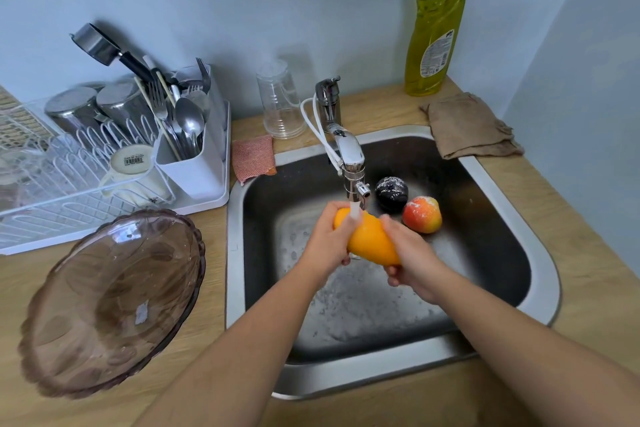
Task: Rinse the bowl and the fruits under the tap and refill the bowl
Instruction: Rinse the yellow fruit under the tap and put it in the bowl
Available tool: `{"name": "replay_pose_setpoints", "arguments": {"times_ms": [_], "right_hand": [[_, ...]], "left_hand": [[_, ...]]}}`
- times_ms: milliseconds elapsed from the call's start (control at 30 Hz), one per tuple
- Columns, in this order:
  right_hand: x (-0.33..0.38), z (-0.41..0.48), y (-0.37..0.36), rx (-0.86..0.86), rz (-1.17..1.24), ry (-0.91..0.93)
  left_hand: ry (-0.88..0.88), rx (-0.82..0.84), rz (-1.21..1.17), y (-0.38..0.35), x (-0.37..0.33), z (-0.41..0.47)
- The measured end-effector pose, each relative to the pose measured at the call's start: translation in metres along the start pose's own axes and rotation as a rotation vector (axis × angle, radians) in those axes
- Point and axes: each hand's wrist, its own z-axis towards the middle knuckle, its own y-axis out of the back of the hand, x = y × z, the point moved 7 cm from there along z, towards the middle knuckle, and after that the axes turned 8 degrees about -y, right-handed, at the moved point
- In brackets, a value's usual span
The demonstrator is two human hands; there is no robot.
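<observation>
The bowl [114, 302] sits on the counter [216, 274], 9 o'clock of the sink [235, 253]. My left hand [327, 243] and right hand [412, 260] both grip the orange fruit [372, 239] under the tap [349, 156] stream. At 1 o'clock beyond, the dark fruit [391, 192] and the red fruit [422, 214] lie in the basin.

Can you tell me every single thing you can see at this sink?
orange fruit: 1, orange, under the running tap, held in both hands
red fruit: 1, red and yellow, on the sink floor, right of the tap
dark fruit: 1, blackish, in the sink behind the red fruit
bowl: 1, see-through brown, counter left of the sink
tap: 1, silver, back of the sink
sink: 1, steel, middle
soap bottle: 1, yellow, green cap, back right
cloth: 1, brown, back right rim
scrub pad: 1, pink, back left rim
clear cup: upside down, behind the tap
drying rack: 1, white, far left, holding cutlery
left hand, right hand: gripping the orange fruit
</observation>
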Motion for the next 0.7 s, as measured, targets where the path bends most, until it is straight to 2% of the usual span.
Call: {"name": "replay_pose_setpoints", "arguments": {"times_ms": [33,67,100,167,200,233,267,300,400,433,467,500,600,633,700], "right_hand": [[-0.005,0.002,0.003,-0.014,0.106,-0.119],[-0.004,0.003,0.005,-0.042,0.105,-0.126],[0.001,0.001,0.005,-0.086,0.021,-0.03],[0.016,-0.006,0.0,-0.189,-0.326,0.343],[0.018,-0.012,-0.007,-0.191,-0.47,0.512],[0.017,-0.016,-0.012,-0.17,-0.527,0.587],[0.016,-0.016,-0.014,-0.145,-0.497,0.567],[0.017,-0.014,-0.013,-0.12,-0.397,0.464],[0.004,-0.006,-0.003,-0.067,-0.11,-0.021],[0.003,-0.006,-0.001,-0.074,-0.108,-0.089],[0.006,-0.009,0.0,-0.096,-0.15,-0.048],[0.013,-0.014,-0.001,-0.122,-0.212,0.076],[0.029,-0.027,-0.013,-0.136,-0.558,0.56],[0.03,-0.029,-0.016,-0.133,-0.62,0.623],[0.033,-0.021,-0.012,-0.149,-0.533,0.497]], "left_hand": [[-0.018,0.003,-0.008,-0.002,0.001,-0.004],[-0.014,-0.005,-0.02,-0.004,0.004,-0.006],[0.012,-0.027,-0.036,-0.006,0.009,-0.006],[0.096,-0.073,-0.083,-0.007,0.016,-0.006],[0.118,-0.087,-0.081,-0.006,0.018,-0.004],[0.095,-0.091,-0.039,-0.004,0.016,-0.002],[0.039,-0.088,0.019,-0.001,0.013,-0.001],[-0.041,-0.078,0.09,0.0,0.009,0.0],[-0.229,0.007,0.25,-0.005,0.003,-0.003],[-0.223,0.024,0.226,-0.008,0.004,-0.005],[-0.197,0.021,0.168,-0.009,0.004,-0.007],[-0.166,0.011,0.124,-0.008,0.004,-0.008],[-0.003,-0.002,0.144,-0.003,0.008,-0.009],[0.007,-0.007,0.168,-0.002,0.008,-0.009],[-0.039,-0.031,0.222,-0.002,0.004,-0.009]]}}
